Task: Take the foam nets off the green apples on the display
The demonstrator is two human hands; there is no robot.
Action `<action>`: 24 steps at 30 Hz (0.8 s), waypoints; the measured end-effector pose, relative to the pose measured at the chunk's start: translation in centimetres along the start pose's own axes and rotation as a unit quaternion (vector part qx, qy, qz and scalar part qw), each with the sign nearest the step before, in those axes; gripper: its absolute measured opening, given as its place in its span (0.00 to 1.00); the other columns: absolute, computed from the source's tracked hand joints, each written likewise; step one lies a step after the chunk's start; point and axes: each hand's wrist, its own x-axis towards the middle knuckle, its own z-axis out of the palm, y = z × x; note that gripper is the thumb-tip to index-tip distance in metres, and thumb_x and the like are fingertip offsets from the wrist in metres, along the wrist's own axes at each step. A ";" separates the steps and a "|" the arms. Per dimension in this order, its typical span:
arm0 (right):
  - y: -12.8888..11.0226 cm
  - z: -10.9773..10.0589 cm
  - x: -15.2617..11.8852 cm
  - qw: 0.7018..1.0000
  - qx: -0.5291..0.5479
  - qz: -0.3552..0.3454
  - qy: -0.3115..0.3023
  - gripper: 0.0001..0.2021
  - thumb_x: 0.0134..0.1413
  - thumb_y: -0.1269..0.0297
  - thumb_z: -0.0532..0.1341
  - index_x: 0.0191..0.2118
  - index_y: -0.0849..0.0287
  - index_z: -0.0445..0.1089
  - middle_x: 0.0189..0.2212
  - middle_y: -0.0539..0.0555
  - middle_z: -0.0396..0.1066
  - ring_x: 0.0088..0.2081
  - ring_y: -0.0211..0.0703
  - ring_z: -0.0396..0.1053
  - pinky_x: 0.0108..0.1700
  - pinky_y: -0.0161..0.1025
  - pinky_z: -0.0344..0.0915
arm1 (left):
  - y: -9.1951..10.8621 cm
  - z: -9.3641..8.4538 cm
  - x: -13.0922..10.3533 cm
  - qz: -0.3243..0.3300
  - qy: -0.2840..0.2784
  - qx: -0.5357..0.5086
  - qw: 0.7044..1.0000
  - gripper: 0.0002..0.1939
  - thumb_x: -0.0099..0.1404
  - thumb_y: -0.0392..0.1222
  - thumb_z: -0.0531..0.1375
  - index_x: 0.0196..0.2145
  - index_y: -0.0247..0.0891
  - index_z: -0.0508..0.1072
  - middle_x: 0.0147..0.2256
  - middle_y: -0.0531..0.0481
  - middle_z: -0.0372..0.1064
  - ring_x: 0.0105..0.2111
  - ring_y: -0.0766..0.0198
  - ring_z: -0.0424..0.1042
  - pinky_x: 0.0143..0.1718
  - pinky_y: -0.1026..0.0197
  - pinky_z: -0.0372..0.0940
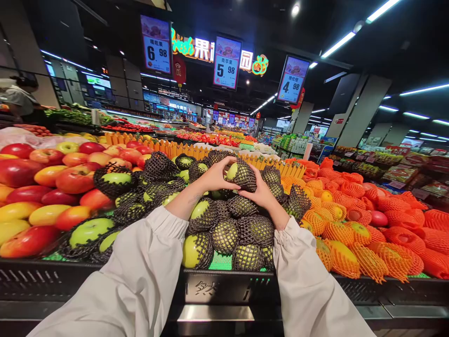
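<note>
Between my two hands is a green apple (242, 175) in a black foam net, its bare end turned to the left. My left hand (218, 177) grips it from the left, thumb below and fingers above. From the right my right hand (261, 189) wraps round its netted side. Under and around both hands lies a heap of netted green apples (225, 236), stacked in a black crate (228, 276) with a green liner. The far side of the held apple and some fingertips are hidden.
Left of the heap are red and yellow apples (73, 180); to the right lie fruits in orange nets (338, 234) and red nets (403, 217). A low orange picket fence (189, 149) runs behind. Price screens (226, 63) hang above. A person (21, 98) stands at far left.
</note>
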 end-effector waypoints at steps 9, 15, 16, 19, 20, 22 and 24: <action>-0.3 0.0 0.1 1.000 0.019 0.011 -0.013 0.50 0.41 0.51 0.74 0.68 0.56 0.52 0.67 0.64 0.59 0.68 0.61 0.59 0.69 0.56 0.56 | 0.0 0.3 -0.1 -0.017 -0.057 -0.003 0.998 0.45 0.43 0.52 0.76 0.55 0.39 0.62 0.56 0.40 0.66 0.55 0.46 0.70 0.59 0.44 0.64; -0.6 0.0 0.0 1.000 0.011 0.007 -0.012 0.53 0.37 0.51 0.76 0.68 0.54 0.52 0.66 0.62 0.61 0.65 0.59 0.63 0.67 0.54 0.59 | -0.4 0.3 -0.1 -0.011 -0.079 -0.014 0.997 0.46 0.44 0.51 0.76 0.57 0.40 0.63 0.58 0.37 0.65 0.54 0.45 0.71 0.53 0.44 0.68; -0.6 0.0 0.0 1.000 0.010 0.011 -0.011 0.53 0.36 0.50 0.76 0.68 0.55 0.53 0.65 0.62 0.61 0.65 0.59 0.63 0.67 0.54 0.60 | -0.4 0.3 -0.1 -0.015 -0.086 -0.018 0.996 0.47 0.44 0.51 0.76 0.57 0.39 0.62 0.58 0.36 0.65 0.53 0.45 0.71 0.52 0.44 0.69; -0.6 0.0 0.0 1.000 -0.003 0.022 -0.006 0.51 0.35 0.51 0.76 0.66 0.55 0.55 0.63 0.62 0.65 0.62 0.59 0.67 0.64 0.53 0.63 | -0.5 0.3 -0.1 -0.028 -0.103 -0.040 0.993 0.48 0.43 0.50 0.76 0.59 0.38 0.62 0.58 0.35 0.66 0.53 0.45 0.72 0.51 0.44 0.70; -0.7 0.0 -0.1 1.000 -0.010 0.026 -0.002 0.50 0.35 0.51 0.76 0.65 0.56 0.56 0.61 0.62 0.67 0.60 0.59 0.69 0.63 0.53 0.64 | -0.5 0.3 -0.1 -0.031 -0.108 -0.047 0.993 0.48 0.44 0.50 0.76 0.59 0.39 0.63 0.58 0.36 0.66 0.53 0.45 0.72 0.52 0.44 0.69; -0.7 0.0 -0.1 0.999 -0.022 0.037 0.003 0.47 0.35 0.52 0.76 0.63 0.57 0.58 0.57 0.62 0.71 0.56 0.59 0.72 0.60 0.54 0.67 | -0.5 0.3 0.0 -0.034 -0.113 -0.052 0.992 0.47 0.44 0.51 0.76 0.58 0.39 0.64 0.58 0.36 0.67 0.53 0.45 0.72 0.53 0.43 0.69; -0.8 -0.1 -0.1 0.998 -0.032 0.046 0.008 0.46 0.34 0.54 0.75 0.61 0.58 0.60 0.53 0.62 0.74 0.53 0.59 0.74 0.57 0.53 0.69 | -0.5 0.4 0.0 -0.036 -0.115 -0.051 0.991 0.46 0.44 0.52 0.76 0.58 0.38 0.65 0.58 0.36 0.67 0.53 0.44 0.72 0.53 0.43 0.69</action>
